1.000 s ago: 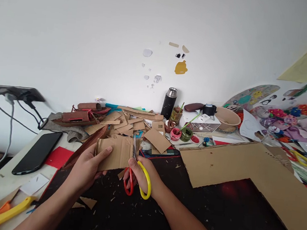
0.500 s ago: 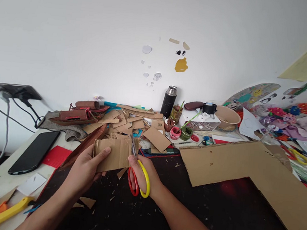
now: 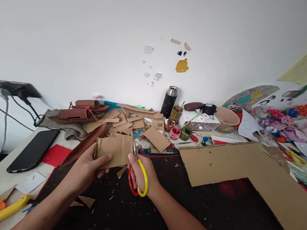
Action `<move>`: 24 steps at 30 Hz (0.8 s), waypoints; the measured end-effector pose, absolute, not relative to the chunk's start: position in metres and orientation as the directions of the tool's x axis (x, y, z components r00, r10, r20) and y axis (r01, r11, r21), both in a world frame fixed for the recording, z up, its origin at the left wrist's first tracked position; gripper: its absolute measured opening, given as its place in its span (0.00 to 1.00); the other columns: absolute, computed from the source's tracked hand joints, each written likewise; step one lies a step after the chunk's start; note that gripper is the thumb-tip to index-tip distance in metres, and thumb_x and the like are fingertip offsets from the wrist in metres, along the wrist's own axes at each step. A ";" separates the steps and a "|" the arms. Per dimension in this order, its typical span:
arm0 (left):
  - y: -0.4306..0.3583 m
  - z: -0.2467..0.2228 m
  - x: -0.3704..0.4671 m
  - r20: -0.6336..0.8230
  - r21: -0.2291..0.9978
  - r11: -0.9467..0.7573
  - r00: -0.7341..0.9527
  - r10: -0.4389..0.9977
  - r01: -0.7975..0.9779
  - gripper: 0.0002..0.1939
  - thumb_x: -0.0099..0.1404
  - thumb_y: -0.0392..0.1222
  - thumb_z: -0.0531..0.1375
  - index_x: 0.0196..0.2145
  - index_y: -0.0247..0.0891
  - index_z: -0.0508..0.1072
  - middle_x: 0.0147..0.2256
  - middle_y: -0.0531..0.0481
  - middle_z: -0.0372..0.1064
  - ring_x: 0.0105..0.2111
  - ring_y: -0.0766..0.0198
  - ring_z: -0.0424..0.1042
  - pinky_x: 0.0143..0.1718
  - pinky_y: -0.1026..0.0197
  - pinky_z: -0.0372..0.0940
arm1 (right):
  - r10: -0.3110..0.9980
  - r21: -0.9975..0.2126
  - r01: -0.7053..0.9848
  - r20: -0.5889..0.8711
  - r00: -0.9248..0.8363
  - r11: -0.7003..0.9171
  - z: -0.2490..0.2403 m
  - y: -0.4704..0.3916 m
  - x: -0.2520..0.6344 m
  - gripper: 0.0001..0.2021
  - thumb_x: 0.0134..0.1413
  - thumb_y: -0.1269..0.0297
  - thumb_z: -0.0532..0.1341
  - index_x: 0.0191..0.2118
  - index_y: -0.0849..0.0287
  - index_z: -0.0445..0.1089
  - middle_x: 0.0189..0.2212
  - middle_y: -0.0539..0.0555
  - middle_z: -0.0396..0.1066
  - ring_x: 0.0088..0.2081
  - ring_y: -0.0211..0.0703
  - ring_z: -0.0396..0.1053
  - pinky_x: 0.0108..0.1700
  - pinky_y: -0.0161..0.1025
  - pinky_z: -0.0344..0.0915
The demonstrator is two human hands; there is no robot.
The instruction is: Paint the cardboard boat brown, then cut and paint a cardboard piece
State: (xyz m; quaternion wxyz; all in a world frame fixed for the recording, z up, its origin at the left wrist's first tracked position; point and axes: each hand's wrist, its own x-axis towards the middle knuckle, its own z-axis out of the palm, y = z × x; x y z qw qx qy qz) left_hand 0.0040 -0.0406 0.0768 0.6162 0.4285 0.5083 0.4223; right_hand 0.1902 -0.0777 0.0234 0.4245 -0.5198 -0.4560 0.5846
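Note:
My left hand (image 3: 89, 162) grips a small rectangular piece of brown cardboard (image 3: 116, 149) by its left end, thumb across the front face. At the piece's right edge, the blades of a pair of scissors (image 3: 143, 181) with one red and one yellow handle point up and away from me. My right hand (image 3: 141, 168) is closed round those handles, its thumb close to the cardboard's lower right corner. Behind the held piece lies a heap of cardboard scraps (image 3: 125, 121). A brown-painted, pointed cardboard piece (image 3: 86, 146) leans left of it.
A large L-shaped cardboard sheet (image 3: 225, 160) covers the right side of the dark mat (image 3: 138, 218). Paint jars (image 3: 175, 133) and a black flask (image 3: 169, 102) stand at the back. Left are a phone (image 3: 34, 150), brown model boats (image 3: 73, 114) and a yellow-handled tool (image 3: 5, 213).
A narrow strip of cardboard showed right of the scissor blades before; now the blades lie along the piece's right edge. The held piece has shifted slightly right and up.

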 end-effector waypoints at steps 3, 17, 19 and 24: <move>-0.037 0.080 -0.004 -0.234 0.958 0.252 0.139 0.962 -0.135 0.32 0.48 0.46 0.80 0.47 0.37 0.73 0.29 0.55 0.70 0.22 0.68 0.67 0.16 0.70 0.60 | 0.976 -0.974 -0.112 -0.186 -0.111 -0.198 0.026 -0.075 0.194 0.34 0.62 0.24 0.55 0.33 0.55 0.66 0.11 0.41 0.57 0.10 0.35 0.55 0.14 0.31 0.53; -0.013 0.099 -0.011 -0.347 0.918 0.369 0.159 0.924 -0.147 0.24 0.42 0.49 0.83 0.33 0.35 0.82 0.32 0.43 0.81 0.31 0.55 0.78 0.31 0.60 0.73 | 0.989 -0.971 -0.197 -0.118 -0.091 -0.134 0.042 -0.069 0.205 0.30 0.55 0.28 0.65 0.33 0.54 0.63 0.12 0.41 0.61 0.11 0.34 0.57 0.14 0.30 0.55; -0.016 0.092 -0.004 -0.361 0.911 0.387 0.181 0.915 -0.141 0.25 0.44 0.51 0.82 0.35 0.34 0.83 0.36 0.39 0.82 0.33 0.53 0.80 0.34 0.58 0.74 | 0.988 -0.971 -0.194 -0.126 -0.088 -0.141 0.042 -0.070 0.203 0.30 0.54 0.29 0.66 0.33 0.54 0.63 0.11 0.40 0.61 0.11 0.34 0.56 0.14 0.29 0.55; -0.030 0.070 0.019 -0.340 0.889 0.365 0.137 0.930 -0.276 0.29 0.49 0.55 0.80 0.43 0.34 0.83 0.45 0.35 0.83 0.43 0.44 0.82 0.42 0.52 0.76 | 0.994 -0.976 -0.184 -0.112 -0.011 -0.112 0.041 -0.072 0.200 0.28 0.56 0.31 0.66 0.32 0.54 0.62 0.11 0.40 0.59 0.11 0.33 0.56 0.15 0.29 0.55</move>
